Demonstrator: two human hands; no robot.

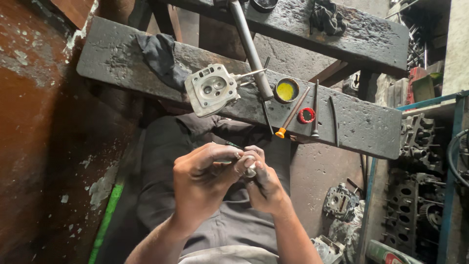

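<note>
Table (122,61) ahead of hands: bare stretch at far left, then dark rag (159,54) and grey cylinder head (211,89) crowd the middle. Right of that, long metal bar (250,49), yellow-filled tin (286,90), orange-tipped stick (292,115), red ring (307,115) and two thin rods lie close together; bare wood only at far right end (376,127). Between table edge and hands, open air over the lap; engine parts (341,201) block the floor at right

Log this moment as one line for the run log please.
left hand: pinching small metal part | right hand: gripping same part | cylinder head: untouched on plank
</note>
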